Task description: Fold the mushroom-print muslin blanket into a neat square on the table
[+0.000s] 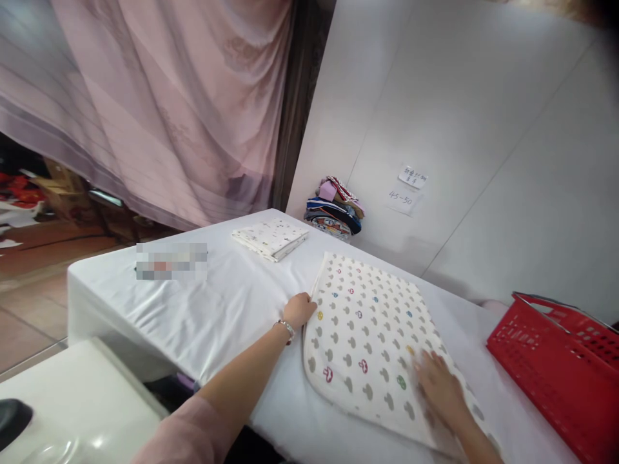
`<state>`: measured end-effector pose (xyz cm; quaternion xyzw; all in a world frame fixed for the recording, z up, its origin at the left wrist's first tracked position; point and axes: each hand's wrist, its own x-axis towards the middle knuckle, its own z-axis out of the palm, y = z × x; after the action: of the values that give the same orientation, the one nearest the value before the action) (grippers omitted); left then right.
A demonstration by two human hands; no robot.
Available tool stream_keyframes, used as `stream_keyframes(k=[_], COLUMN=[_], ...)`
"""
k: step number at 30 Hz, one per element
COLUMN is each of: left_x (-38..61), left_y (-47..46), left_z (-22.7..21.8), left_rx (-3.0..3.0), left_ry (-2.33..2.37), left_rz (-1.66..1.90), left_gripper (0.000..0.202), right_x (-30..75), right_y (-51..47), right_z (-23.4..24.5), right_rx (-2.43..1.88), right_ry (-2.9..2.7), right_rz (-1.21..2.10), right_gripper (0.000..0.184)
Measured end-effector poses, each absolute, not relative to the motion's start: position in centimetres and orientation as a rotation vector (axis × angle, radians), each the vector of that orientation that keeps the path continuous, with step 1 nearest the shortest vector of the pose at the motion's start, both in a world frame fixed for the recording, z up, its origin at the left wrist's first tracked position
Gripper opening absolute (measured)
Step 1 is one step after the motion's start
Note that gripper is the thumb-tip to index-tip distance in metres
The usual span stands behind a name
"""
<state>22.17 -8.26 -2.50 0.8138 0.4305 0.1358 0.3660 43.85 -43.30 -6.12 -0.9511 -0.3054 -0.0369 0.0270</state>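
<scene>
A white cloth printed with small mushrooms (pixel 367 335) lies folded on the white-covered table, its near left corner rounded. At its left edge, my left hand (pixel 298 310) has its fingers closed on the fabric; a bracelet circles that wrist. Toward the lower right of the same cloth rests my right hand (pixel 438 383), smeared by motion, its fingers stretched out flat over the print with nothing held. Farther back on the table is a folded white cloth with a small dark print (pixel 273 237).
A red plastic basket (pixel 551 367) stands at the right. Folded fabrics (pixel 333 209) are stacked against the wall behind. A pixelated object (pixel 171 261) lies on the table's left part. A pink curtain (pixel 193 109) hangs beyond; a white surface (pixel 72 393) fills the lower left.
</scene>
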Motion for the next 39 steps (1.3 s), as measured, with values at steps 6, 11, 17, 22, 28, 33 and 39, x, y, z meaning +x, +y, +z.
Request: stream_keyframes(k=[6,11,17,22,28,33,39], left_x=[21.8,21.7,21.5,21.5,21.6,21.8,22.0], left_y=[-7.6,-7.0,-7.1,-7.4,-7.5,-7.6,-7.7], left_z=[-2.9,-3.0,-2.7,-2.1,-1.9,-2.7,-2.9], left_rx=[2.074,2.065,2.031,2.026,2.042,2.084,2.105], left_ry=[1.036,0.925,0.904,0.978,1.007,1.024,1.060], left_rz=[0.346,0.325,0.279,0.239,0.225,0.227,0.227], left_gripper=[0.042,0.033,0.032,0.034,0.034,0.033,0.031], right_x=[37.1,35.3,39.0,39.2,37.9,38.5,39.7], right_y=[-28.1,-21.1,-20.9,-18.9,-14.0,-11.9,-8.3], right_z=[-2.6,-1.9,-2.7,-2.9,-3.3,-2.3,-1.5], right_rx=[-2.675,-2.467,-2.735,-2.700,-2.612,-2.337,-2.483], right_ry=[-1.306,-1.643,-1.397,-1.442,-1.537,-1.485,-1.189], right_rz=[0.258,0.276,0.278,0.203,0.295,0.174,0.354], right_gripper=[0.063,0.062,0.062,0.062,0.061,0.039,0.023])
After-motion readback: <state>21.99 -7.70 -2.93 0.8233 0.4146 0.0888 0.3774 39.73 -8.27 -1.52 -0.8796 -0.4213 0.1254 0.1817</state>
